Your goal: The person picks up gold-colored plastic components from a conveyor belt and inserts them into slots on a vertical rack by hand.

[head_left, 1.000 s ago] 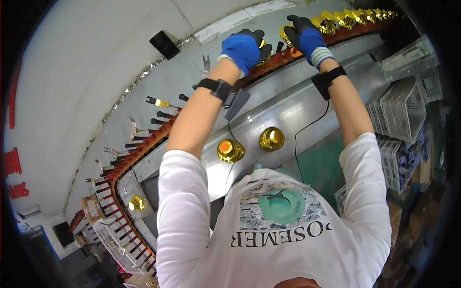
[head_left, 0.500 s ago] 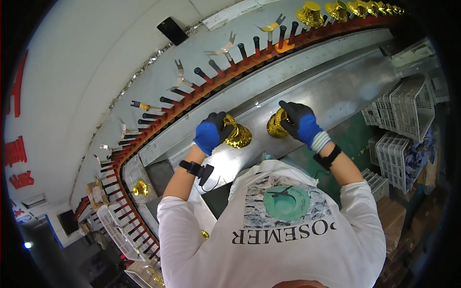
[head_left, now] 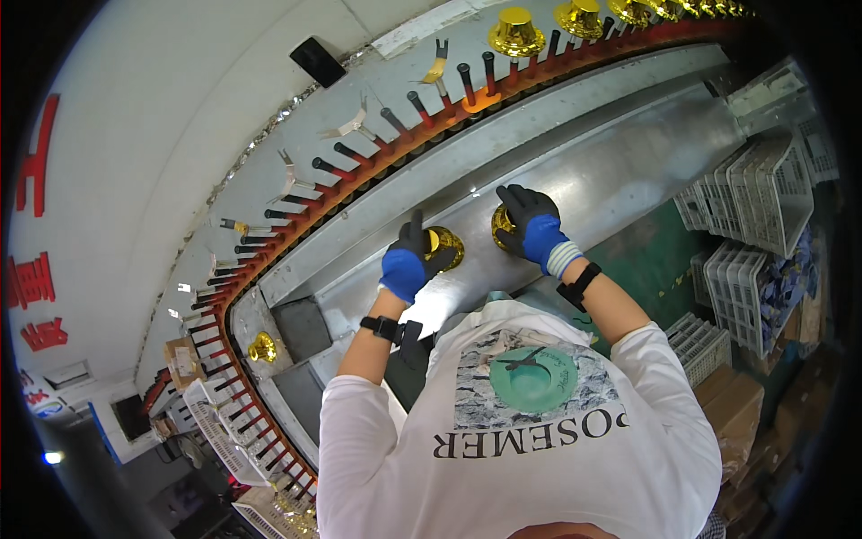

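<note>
My left hand (head_left: pixel 413 262), in a blue and black glove, is closed over a shiny gold bell-shaped piece (head_left: pixel 453 247). One of its fingers points up and away from me. To the right, my right hand (head_left: pixel 532 225) wears a matching glove and grips a second gold bell-shaped piece (head_left: pixel 499 235). That piece is largely hidden under the fingers. Both pieces are low over the metal worktop (head_left: pixel 620 180), with a small gap between them. Whether they rest on it, I cannot tell.
Beyond the worktop curves a conveyor track (head_left: pixel 395 144) with upright black-tipped pins. Gold bell-shaped pieces (head_left: pixel 516 34) sit on pins at the far right. A phone (head_left: pixel 317 62) lies on the back ledge. Another gold piece (head_left: pixel 261 348) is at left; white crates (head_left: pixel 763 193) stack at right.
My left hand has shifted right, bringing the two gold pieces closer together. My right hand has moved slightly left and away from me. The conveyor pins and their loads have travelled left.
</note>
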A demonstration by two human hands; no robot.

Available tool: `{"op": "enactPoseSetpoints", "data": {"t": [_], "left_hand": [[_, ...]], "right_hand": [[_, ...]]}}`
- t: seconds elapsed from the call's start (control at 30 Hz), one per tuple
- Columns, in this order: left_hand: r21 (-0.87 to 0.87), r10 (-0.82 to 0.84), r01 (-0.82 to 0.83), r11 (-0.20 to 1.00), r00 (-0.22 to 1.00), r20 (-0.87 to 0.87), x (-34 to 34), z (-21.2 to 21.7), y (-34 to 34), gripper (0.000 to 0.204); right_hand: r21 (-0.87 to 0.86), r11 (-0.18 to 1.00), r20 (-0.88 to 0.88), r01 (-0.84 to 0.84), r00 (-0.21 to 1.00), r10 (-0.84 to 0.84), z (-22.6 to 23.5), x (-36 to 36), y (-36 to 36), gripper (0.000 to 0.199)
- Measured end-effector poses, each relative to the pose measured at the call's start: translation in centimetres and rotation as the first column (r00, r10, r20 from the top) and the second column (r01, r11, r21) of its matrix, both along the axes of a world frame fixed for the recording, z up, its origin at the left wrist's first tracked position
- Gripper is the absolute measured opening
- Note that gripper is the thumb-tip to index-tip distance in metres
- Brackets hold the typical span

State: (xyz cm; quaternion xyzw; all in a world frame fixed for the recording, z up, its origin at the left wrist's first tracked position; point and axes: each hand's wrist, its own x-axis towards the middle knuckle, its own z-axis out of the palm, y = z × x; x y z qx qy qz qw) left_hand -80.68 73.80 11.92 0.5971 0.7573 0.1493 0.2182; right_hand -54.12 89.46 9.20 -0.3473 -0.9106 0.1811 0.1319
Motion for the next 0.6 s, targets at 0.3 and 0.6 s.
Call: {"op": "enactPoseSetpoints", "data": {"t": [0.3, 0.6], "left_hand": [[-0.700, 0.743, -0.392, 0.597, -0.061, 0.667, -2.3, -6.7, -4.5, 0.111], [-0.498, 0.536, -0.202, 0.843, 0.249, 0.806, -4.0, -19.3, -5.9, 0.063]], "right_hand": [[-0.305, 0.932, -0.115, 0.197, 0.964, -0.241, 0.3, 2.6, -1.1, 0.105], [-0.299, 0.930, -0.162, 0.215, 0.949, -0.271, -4.6, -1.4, -0.5, 0.094]]}}
